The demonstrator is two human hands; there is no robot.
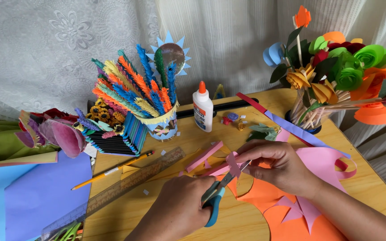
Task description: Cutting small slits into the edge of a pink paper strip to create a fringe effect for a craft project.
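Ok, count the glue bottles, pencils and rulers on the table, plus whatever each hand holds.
Glue bottle: 1
Pencil: 1
Ruler: 1
Scissors, left hand: 1
Pink paper piece, right hand: 1
Total: 5

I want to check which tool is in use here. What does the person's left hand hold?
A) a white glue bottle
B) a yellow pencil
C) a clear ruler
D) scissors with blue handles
D: the left hand grips the blue-handled scissors, whose blades meet the pink paper piece pinched by the right hand.
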